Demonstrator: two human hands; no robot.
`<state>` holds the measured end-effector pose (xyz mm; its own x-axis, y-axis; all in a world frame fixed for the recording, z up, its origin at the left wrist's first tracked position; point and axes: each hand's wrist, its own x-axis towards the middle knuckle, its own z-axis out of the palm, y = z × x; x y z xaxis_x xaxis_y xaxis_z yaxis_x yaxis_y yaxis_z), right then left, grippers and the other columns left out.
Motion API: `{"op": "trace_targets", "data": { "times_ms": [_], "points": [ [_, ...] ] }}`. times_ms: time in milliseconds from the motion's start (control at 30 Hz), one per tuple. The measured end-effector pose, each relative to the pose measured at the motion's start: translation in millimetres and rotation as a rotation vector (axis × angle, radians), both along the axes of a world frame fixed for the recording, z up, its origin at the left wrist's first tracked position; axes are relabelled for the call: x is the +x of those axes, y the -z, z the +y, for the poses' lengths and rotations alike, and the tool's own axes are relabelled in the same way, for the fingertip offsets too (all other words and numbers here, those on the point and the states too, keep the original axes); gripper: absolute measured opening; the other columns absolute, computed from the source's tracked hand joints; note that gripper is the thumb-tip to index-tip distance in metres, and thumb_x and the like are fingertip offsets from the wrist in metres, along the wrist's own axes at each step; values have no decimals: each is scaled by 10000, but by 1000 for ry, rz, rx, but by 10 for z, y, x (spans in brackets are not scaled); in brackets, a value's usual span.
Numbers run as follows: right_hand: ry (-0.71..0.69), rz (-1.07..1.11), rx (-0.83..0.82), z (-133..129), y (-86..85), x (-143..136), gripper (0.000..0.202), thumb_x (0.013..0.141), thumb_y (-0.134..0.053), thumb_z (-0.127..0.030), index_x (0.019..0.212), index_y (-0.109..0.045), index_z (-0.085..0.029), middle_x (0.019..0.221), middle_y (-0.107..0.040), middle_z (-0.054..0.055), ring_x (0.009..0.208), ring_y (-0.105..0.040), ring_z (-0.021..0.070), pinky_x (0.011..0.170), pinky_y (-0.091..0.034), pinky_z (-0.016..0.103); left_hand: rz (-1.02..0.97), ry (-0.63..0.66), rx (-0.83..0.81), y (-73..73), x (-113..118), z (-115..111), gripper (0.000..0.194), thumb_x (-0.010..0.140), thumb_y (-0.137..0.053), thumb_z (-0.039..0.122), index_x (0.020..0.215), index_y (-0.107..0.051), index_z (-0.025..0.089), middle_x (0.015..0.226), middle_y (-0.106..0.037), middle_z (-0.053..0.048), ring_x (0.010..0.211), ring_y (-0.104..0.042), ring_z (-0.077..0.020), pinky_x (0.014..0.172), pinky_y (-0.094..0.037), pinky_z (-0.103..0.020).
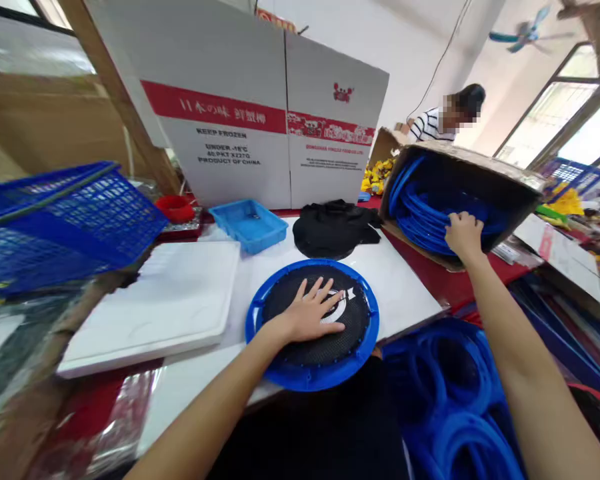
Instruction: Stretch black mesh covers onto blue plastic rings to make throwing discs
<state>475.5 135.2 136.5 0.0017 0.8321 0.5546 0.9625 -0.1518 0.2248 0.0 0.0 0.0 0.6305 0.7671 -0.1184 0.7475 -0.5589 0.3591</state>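
Observation:
My left hand [313,315] lies flat, fingers spread, on a round black mesh panel [300,350] with a white printed mark. A blue plastic ring [310,381] frames this mesh. The framed disc rests at the near edge of the white work surface [397,283], partly over my lap. Out to the right, my right hand [465,235] reaches into a tilted cardboard box [485,160]. Its fingers are curled over the edge of one of the stacked blue rings [423,217] there; the fingertips are partly hidden. Behind the disc sits a heap of black mesh pieces [330,227].
A light blue tray [250,225] and a white foam slab [155,300] are to the left, near a blue basket [65,227]. White cartons [220,180] stand behind. More blue rings [455,393] fill a spot low right. A co-worker [433,127] is beyond the box.

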Motion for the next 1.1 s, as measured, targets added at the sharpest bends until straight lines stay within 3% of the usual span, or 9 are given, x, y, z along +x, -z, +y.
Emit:
{"op": "trace_targets", "data": {
  "times_ms": [200, 367, 533, 667, 733, 800, 900, 967, 1100],
  "points": [
    [-169, -66, 20, -295, -216, -201, 329, 1087, -451, -258, 1198, -728, -120, 1214, -682, 182, 1102, -553, 294, 934, -342, 423, -49, -5, 17, -22, 8, -15, 972, 975, -457, 865, 1749, -273, 307, 1830, -50, -135, 1715, 20, -405, 1320, 77, -678],
    [-405, 0, 228, -1329, -158, -718, 270, 1095, -514, -294, 1174, -727, -147, 1167, -718, 168, 1094, -635, 304, 981, -461, 451, -89, -3, 46, 4, -1, -5, 948, 973, -510, 840, 1733, -336, 302, 1826, -107, -148, 1713, -20, -420, 1318, 68, -683],
    [-543, 707, 481, -2490, 194, -1179, 201, 980, -737, -312, 1158, -741, -218, 1161, -754, 116, 1105, -724, 306, 1039, -566, 525, -174, -25, 26, -331, 27, -227, 775, 1014, -621, 656, 1646, -522, 219, 1774, -311, -216, 1679, -192, -472, 1318, -94, -702],
    [-567, 1745, 619, -2759, 640, -1406, 247, 946, -778, -359, 1151, -718, -234, 1145, -795, 59, 978, -800, 272, 911, -664, 526, -605, 152, -236, -605, 19, -947, 520, 1036, -650, 559, 1454, -705, 255, 1500, -690, -148, 1409, -632, -339, 1236, -418, -480],
    [-556, 2114, 527, -2686, 872, -1522, 229, 914, -805, -338, 1103, -731, -231, 1126, -811, 36, 979, -810, 237, 918, -683, 474, -867, 325, -552, -442, 30, -1366, 476, 1020, -667, 593, 1321, -783, 242, 1276, -802, -129, 1202, -751, -285, 1109, -531, -393],
    [-484, 2326, 419, -2565, 1086, -1681, 246, 893, -822, -318, 1105, -752, -214, 1128, -820, 34, 1021, -806, 200, 959, -681, 398, -1046, 408, -889, -55, 54, -1730, 548, 1005, -650, 662, 1182, -827, 175, 1102, -835, -173, 1060, -803, -309, 966, -598, -395],
    [-379, 2449, 193, -2431, 1325, -1969, 361, 877, -855, -380, 1157, -750, -177, 1130, -825, 70, 1029, -805, 201, 907, -685, 342, -1378, -127, -910, 621, 106, -2106, 474, 942, -770, 616, 1091, -808, 167, 939, -839, -134, 900, -814, -274, 892, -598, -374],
    [-362, 2403, 14, -2419, 1428, -2108, 464, 864, -876, -464, 1202, -718, -189, 1135, -821, 88, 957, -807, 217, 769, -676, 328, -1533, -443, -817, 886, 154, -2244, 525, 935, -810, 551, 1321, -728, 205, 1248, -807, -154, 1155, -778, -308, 1061, -559, -437],
    [-349, 1917, -185, -2559, 1565, -2074, 470, 869, -850, -593, 1051, -713, -182, 785, -744, 3, 592, -652, 145, 551, -514, 253, -1725, -744, -501, 824, 278, -2317, 588, 1017, -733, 486, 1519, -570, 226, 1491, -681, -175, 1359, -676, -340, 1227, -447, -552]
  ]
}}
